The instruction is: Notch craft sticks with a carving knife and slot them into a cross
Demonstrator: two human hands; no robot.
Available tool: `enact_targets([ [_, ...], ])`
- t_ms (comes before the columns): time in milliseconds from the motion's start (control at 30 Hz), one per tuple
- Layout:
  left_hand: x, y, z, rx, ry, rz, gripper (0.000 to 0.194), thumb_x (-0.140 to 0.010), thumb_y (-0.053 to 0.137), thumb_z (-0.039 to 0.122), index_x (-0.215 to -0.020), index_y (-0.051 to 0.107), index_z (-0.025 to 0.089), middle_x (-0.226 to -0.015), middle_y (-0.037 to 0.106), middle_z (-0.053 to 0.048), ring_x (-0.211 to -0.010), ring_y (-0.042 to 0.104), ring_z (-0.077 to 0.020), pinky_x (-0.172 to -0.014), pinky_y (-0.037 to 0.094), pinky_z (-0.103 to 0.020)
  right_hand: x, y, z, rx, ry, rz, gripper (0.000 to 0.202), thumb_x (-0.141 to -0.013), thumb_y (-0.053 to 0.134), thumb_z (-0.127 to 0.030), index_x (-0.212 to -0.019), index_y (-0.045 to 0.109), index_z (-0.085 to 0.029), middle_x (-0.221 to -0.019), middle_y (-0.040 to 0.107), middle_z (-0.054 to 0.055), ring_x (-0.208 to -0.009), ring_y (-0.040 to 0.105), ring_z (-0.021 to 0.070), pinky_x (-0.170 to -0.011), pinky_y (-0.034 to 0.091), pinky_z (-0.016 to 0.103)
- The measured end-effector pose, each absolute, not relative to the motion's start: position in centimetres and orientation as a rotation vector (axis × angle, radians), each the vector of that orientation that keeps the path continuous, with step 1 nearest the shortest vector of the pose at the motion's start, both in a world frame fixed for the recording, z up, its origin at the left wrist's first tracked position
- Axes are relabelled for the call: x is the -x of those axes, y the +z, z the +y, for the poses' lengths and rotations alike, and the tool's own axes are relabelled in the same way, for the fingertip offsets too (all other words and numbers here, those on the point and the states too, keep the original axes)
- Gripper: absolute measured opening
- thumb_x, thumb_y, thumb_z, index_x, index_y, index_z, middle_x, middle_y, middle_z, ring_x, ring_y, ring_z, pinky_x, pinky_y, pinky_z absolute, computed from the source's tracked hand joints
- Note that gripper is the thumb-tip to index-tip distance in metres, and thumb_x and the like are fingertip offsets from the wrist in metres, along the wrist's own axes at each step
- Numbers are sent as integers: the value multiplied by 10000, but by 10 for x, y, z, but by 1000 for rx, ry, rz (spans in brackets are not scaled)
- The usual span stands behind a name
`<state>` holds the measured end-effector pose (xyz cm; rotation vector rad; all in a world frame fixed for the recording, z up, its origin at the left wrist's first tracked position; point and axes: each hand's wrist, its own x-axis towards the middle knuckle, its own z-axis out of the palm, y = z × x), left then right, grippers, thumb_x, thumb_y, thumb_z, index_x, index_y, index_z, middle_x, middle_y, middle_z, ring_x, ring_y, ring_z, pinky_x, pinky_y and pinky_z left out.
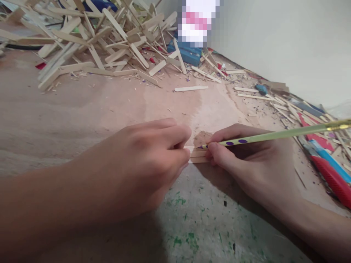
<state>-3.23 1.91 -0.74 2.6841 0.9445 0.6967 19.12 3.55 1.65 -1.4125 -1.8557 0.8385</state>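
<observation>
My right hand [246,157] pinches a pale yellow-green pencil [282,134] with purple dots, its shaft slanting up to the right. The dark tip touches or hovers just above several wooden craft sticks [198,159] laid side by side on the table. From the left, my left hand [150,157] reaches over these sticks with curled fingers, gripping or pressing their left part. That part is hidden under my fingers, and the right ends are covered by my right fingertips.
A tangled heap of craft sticks [115,40] covers the back left, near a blue block [189,54]. One loose stick [191,88] lies ahead of my hands. Along the right edge are scraps and a red and blue tool [329,171]. A pale wall [287,40] rises behind.
</observation>
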Motion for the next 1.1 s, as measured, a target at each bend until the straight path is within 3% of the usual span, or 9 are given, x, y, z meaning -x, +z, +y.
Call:
enact_targets([
  [1100,34,-11,19,-2661,701,944,262,-1002,527,68,-897,744,169,-886,640,-47,-796,609,-209,-715,488,-391,-198,8,33,1386,870,-1777,185,-816,772,-86,-766,788,-264,-632,760,-26,-450,638,118,-391,495,203],
])
